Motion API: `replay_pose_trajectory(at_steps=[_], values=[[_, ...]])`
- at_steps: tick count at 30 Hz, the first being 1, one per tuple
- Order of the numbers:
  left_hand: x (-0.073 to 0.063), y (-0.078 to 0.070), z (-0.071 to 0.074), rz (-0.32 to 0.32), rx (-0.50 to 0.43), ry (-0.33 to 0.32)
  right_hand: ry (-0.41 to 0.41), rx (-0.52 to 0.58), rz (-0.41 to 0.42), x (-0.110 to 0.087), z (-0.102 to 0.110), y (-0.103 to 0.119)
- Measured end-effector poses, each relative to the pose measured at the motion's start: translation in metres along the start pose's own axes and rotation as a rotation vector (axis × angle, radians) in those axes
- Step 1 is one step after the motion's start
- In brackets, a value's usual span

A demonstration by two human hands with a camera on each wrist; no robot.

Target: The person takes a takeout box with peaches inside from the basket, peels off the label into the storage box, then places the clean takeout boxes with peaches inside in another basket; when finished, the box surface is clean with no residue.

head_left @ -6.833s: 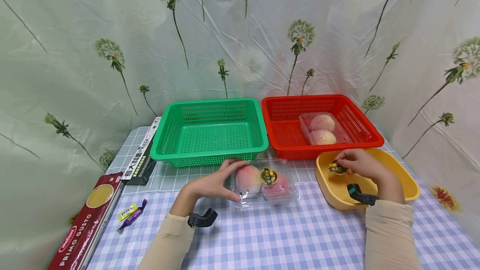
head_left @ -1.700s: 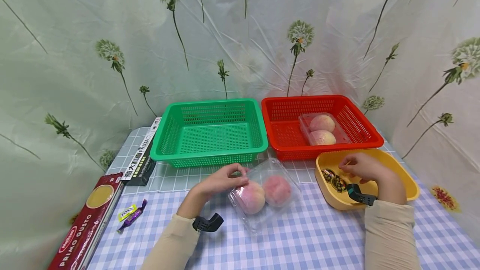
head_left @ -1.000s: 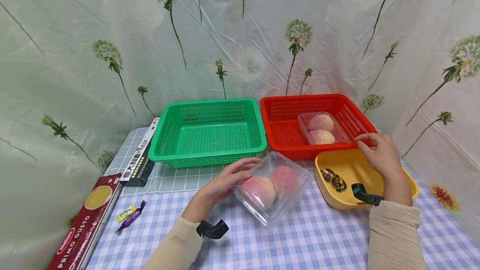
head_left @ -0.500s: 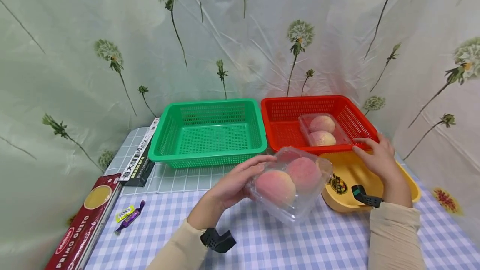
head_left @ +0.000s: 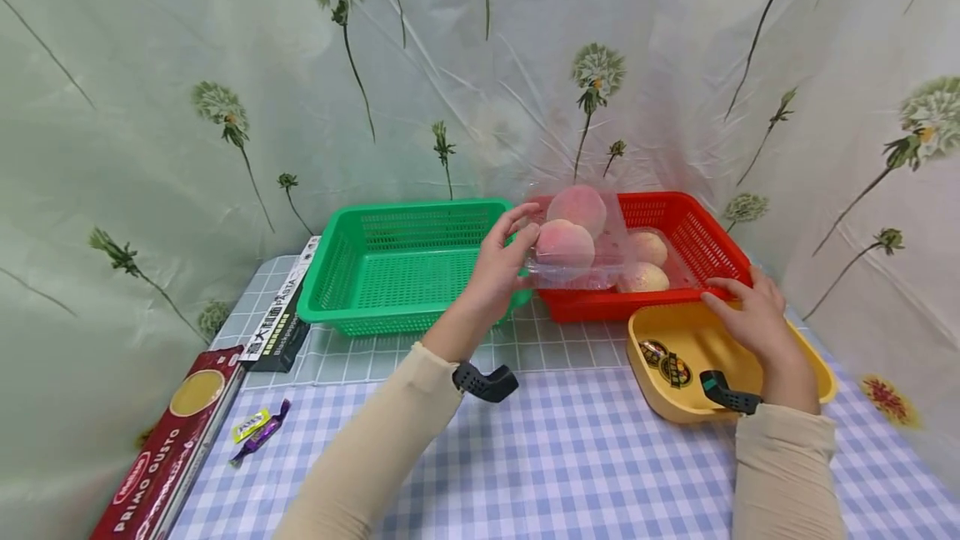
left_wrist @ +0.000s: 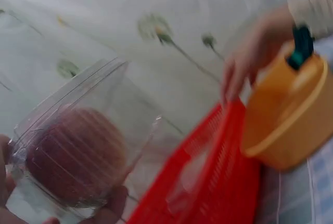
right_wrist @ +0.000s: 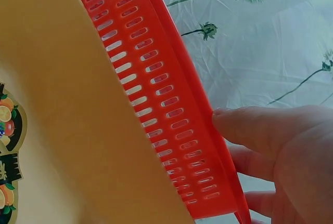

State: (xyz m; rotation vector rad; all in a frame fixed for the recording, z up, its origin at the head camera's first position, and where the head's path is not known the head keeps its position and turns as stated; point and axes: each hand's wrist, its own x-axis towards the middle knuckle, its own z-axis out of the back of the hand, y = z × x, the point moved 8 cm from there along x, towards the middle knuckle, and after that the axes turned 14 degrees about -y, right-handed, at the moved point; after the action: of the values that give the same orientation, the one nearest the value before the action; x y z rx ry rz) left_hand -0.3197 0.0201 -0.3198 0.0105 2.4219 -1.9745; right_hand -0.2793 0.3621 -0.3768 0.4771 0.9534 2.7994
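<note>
My left hand [head_left: 498, 261] grips a clear plastic clamshell box [head_left: 615, 232] by its left side, raised over the red basket [head_left: 588, 307]. Two pink peaches [head_left: 566, 248] sit inside the tilted box; the left wrist view shows one peach [left_wrist: 78, 154] close up through the ribbed plastic. My right hand [head_left: 757, 319] holds the red basket's rim at the front right corner. In the right wrist view its thumb [right_wrist: 250, 125] lies at the rim, with fingers beyond it. Another box of two paler peaches [head_left: 645, 277] lies in the basket, partly hidden behind the lifted one.
A yellow basin [head_left: 675, 407] with two black-and-gold fruit stickers [head_left: 675, 369] stands in front of the red basket. The green basket [head_left: 416, 273] is at left. Further left lie a black pasta box [head_left: 281, 315], a red pasta pack [head_left: 180, 432] and two wrapped candies [head_left: 258, 432].
A black-gold sticker went from the right hand into the basin. The right hand moved to the red basket's rim. The left hand turned the peach box, lifted it and carried it over the basket.
</note>
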Motion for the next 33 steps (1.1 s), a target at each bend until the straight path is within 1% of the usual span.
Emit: replay_pose_trajectory(at_steps=[4, 5, 6, 8, 11, 12, 13, 15, 16, 18, 21, 23, 26, 28, 30, 32, 33], values=[[0.022, 0.009, -0.007, -0.013, 0.022, -0.076, -0.003, -0.003, -0.012, 0.000, 0.000, -0.002], [0.026, 0.012, -0.010, -0.011, 0.036, -0.089, -0.006, -0.004, -0.011, 0.000, 0.001, -0.002], [0.029, 0.014, -0.014, -0.021, 0.070, -0.104, -0.008, -0.004, -0.014, 0.000, 0.001, -0.003], [0.034, 0.017, -0.023, -0.063, 0.169, -0.123, -0.014, -0.001, -0.015, 0.000, 0.002, -0.003], [0.037, 0.019, -0.040, -0.158, 0.351, -0.119, -0.017, 0.004, -0.017, 0.000, 0.003, -0.004], [0.038, 0.020, -0.046, -0.178, 0.417, -0.123, -0.018, 0.006, -0.018, 0.000, 0.003, -0.004], [0.038, 0.022, -0.051, -0.184, 0.469, -0.119, -0.020, 0.006, -0.018, 0.000, 0.003, -0.004], [0.038, 0.028, -0.060, -0.166, 0.553, -0.110, -0.021, 0.006, -0.021, -0.001, 0.003, -0.004], [0.038, 0.033, -0.064, -0.143, 0.597, -0.106, -0.020, 0.007, -0.023, -0.002, 0.003, -0.004], [0.038, 0.040, -0.067, -0.096, 0.667, -0.106, -0.017, 0.007, -0.019, -0.003, 0.001, -0.004], [0.040, 0.046, -0.068, -0.058, 0.750, -0.101, -0.016, 0.008, -0.012, -0.003, -0.001, -0.003], [0.041, 0.048, -0.067, -0.027, 0.790, -0.098, -0.020, 0.008, 0.001, -0.003, -0.002, -0.002], [0.043, 0.050, -0.065, 0.006, 0.851, -0.075, -0.026, 0.008, 0.005, -0.001, -0.002, -0.001], [0.043, 0.051, -0.066, 0.020, 0.857, -0.057, -0.025, 0.004, 0.004, 0.000, -0.001, -0.001], [0.043, 0.051, -0.067, -0.002, 0.847, -0.039, -0.020, -0.002, -0.001, 0.000, -0.001, 0.000], [0.043, 0.050, -0.069, -0.059, 0.826, -0.029, -0.013, -0.010, -0.005, 0.000, -0.001, 0.000], [0.042, 0.048, -0.069, -0.097, 0.812, -0.027, -0.009, -0.013, -0.009, -0.001, -0.001, 0.001]])
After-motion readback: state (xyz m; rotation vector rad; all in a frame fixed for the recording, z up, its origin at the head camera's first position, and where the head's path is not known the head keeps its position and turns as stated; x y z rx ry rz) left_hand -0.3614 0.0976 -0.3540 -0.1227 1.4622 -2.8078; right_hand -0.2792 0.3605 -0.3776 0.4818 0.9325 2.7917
